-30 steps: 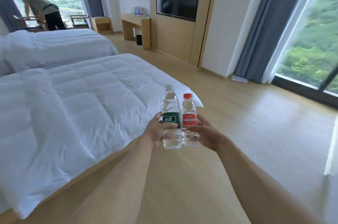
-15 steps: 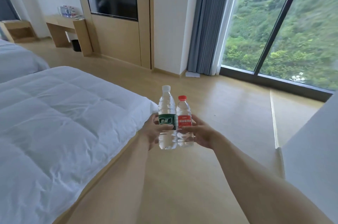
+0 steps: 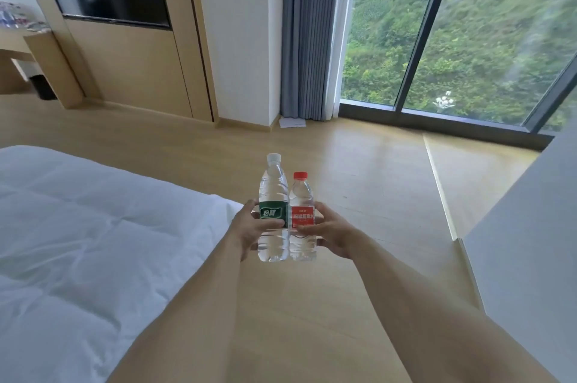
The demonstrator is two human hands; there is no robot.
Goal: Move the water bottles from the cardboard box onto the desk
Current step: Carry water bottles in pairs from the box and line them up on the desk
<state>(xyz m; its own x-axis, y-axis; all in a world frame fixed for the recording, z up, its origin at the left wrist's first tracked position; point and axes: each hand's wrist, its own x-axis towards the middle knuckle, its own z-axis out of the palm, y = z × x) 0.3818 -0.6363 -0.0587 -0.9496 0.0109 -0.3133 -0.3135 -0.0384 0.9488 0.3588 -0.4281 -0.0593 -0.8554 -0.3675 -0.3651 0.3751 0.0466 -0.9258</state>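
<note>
Clear plastic, two bottles, both off the ground and out in front!

The left hand [image 3: 249, 228] wraps its fingers round the taller green-label bottle [image 3: 273, 211], white cap up top; the right hand [image 3: 327, 234] grips the shorter red-label bottle [image 3: 302, 220] with its red cap. Both stand upright, side by side and touching, held above the wooden floor [image 3: 359, 170]. White bed [image 3: 93, 242] on the left, big window [image 3: 468, 32] ahead, grey curtain [image 3: 307, 29] beside it.
</note>
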